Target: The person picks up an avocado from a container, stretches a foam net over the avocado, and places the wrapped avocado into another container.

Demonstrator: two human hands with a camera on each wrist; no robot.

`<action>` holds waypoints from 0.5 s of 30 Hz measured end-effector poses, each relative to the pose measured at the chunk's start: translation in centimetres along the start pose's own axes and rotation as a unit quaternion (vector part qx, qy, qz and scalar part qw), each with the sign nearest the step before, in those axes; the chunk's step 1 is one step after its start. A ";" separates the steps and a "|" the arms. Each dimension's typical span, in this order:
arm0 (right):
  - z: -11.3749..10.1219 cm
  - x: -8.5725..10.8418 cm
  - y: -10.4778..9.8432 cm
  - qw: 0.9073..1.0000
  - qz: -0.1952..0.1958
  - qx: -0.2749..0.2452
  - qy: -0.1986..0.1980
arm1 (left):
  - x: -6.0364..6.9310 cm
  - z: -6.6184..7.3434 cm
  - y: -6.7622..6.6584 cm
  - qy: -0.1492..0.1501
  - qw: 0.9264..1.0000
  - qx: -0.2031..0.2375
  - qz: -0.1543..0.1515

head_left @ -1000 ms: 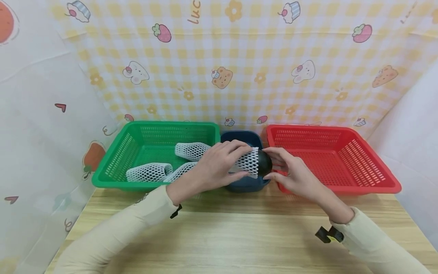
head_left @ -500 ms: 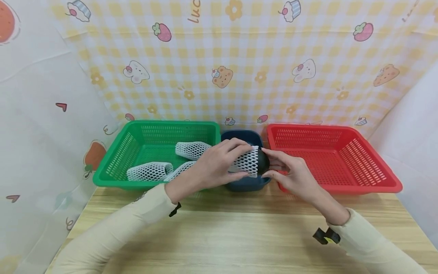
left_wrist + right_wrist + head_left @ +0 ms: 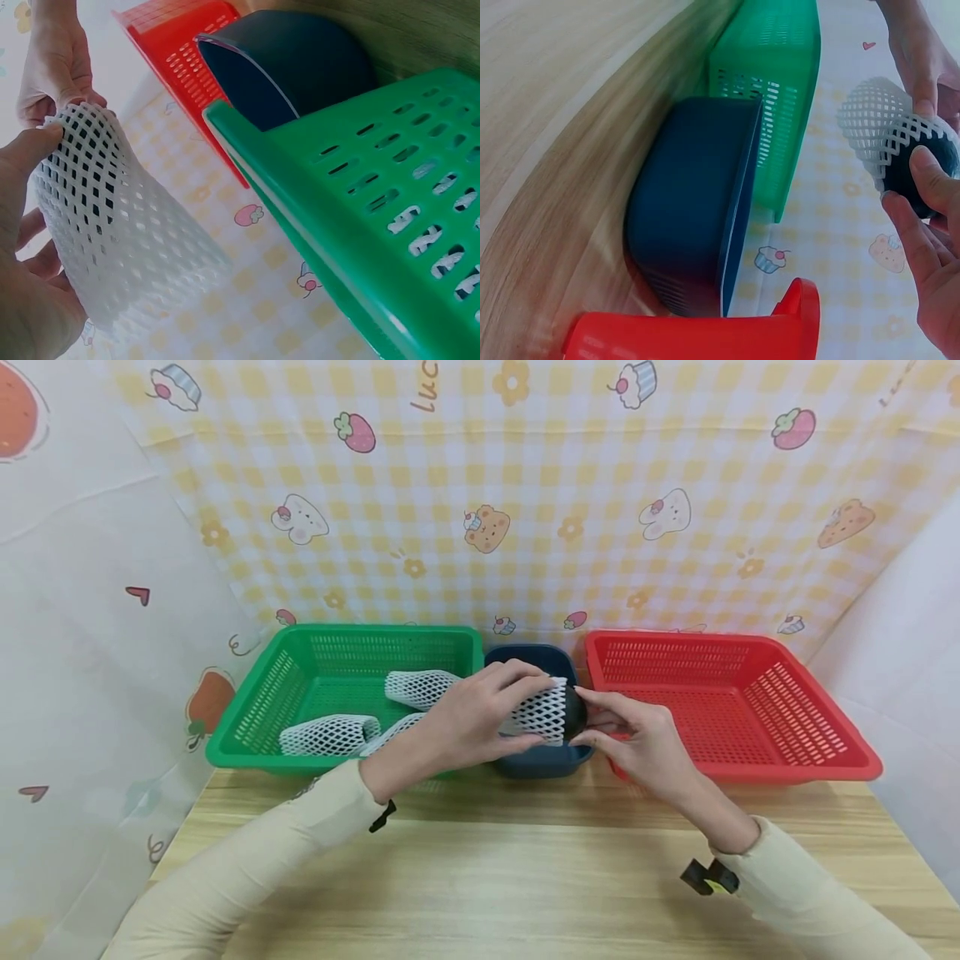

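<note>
My left hand grips a white foam net sleeve from its left, above the navy basket. Out of the sleeve's right end shows a dark, smooth, rounded avocado-like fruit. My right hand holds that end between thumb and fingers. In the right wrist view, the sleeve's mouth fits around the fruit. The left wrist view shows dark colour through the mesh near the mouth, while the sleeve's far end is pale and tapers off. Most of the fruit is hidden by mesh and fingers.
A green basket at left holds several white net sleeves. The navy basket stands in the middle, and a red basket at right. All rest on a wooden table before a checked cloth.
My right hand has shifted slightly left with the fruit. Less of the fruit shows outside the sleeve's mouth than a second ago. The left hand has hardly moved.
</note>
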State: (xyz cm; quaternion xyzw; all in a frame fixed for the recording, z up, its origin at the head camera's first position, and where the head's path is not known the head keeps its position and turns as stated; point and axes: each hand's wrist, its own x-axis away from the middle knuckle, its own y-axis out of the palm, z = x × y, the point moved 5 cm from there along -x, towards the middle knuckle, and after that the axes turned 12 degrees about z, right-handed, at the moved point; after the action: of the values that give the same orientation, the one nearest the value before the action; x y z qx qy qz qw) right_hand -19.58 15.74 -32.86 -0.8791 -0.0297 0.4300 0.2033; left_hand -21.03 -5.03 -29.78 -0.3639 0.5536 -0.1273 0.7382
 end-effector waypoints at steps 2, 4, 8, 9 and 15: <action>-0.1 -0.1 0.1 1.000 0.000 -0.005 -0.008 | 0.0 0.0 0.0 0.001 1.000 -0.001 -0.001; -0.3 -0.1 0.3 1.000 0.000 -0.008 -0.017 | -0.1 0.1 0.0 0.002 1.000 -0.002 -0.003; -0.5 -0.2 0.7 1.000 0.003 -0.004 -0.029 | -0.1 0.1 0.0 0.000 1.000 -0.006 -0.007; -0.5 -0.3 0.7 0.999 0.004 -0.002 -0.032 | -0.1 0.1 0.0 0.000 1.000 -0.007 -0.008; -0.5 -0.3 1.1 0.999 0.005 0.000 -0.037 | -0.1 -0.1 -0.2 -0.001 1.000 -0.008 -0.006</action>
State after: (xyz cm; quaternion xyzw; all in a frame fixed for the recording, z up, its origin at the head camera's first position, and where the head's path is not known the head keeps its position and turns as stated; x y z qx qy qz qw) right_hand -19.53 14.46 -32.75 -0.8628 -0.0328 0.4632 0.1997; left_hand -21.10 -5.19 -29.61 -0.3729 0.5518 -0.1275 0.7350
